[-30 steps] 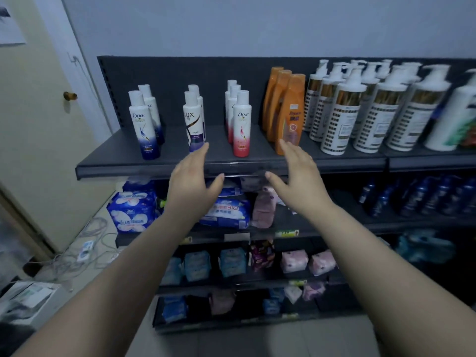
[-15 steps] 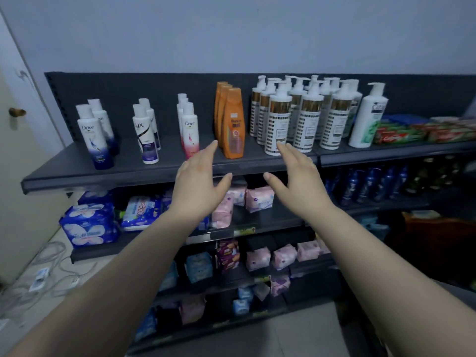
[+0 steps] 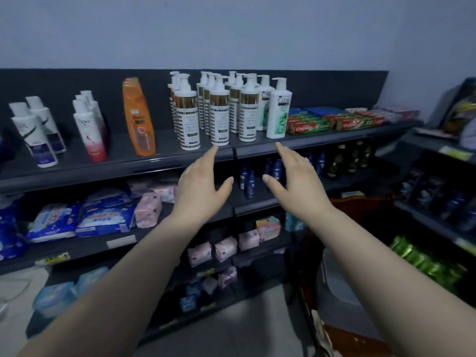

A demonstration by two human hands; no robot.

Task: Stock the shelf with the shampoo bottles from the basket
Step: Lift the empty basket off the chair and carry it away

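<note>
The top shelf [image 3: 322, 145] holds rows of bottles: small white Dove and Lux bottles [image 3: 88, 132] at the left, orange bottles [image 3: 138, 117], several white pump bottles with gold bands [image 3: 219, 117] in the middle, and white-green pump bottles [image 3: 278, 109]. My left hand [image 3: 203, 188] and my right hand [image 3: 296, 176] are stretched out side by side in front of the shelf edge, below the pump bottles, fingers spread and holding nothing. A grey basket-like thing [image 3: 337, 282] shows low at the right, partly hidden by my right arm.
Toothpaste boxes [image 3: 334, 122] lie at the right end of the top shelf. Lower shelves carry packs of pads [image 3: 85, 217], pink packets [image 3: 226, 247] and dark blue bottles [image 3: 248, 180]. A second rack [image 3: 438, 155] stands at the right. Grey floor lies below.
The view has swung right along the shelf: the Dove bottles slid to the left edge and the toothpaste and right rack came into sight. Both hands stay open and empty.
</note>
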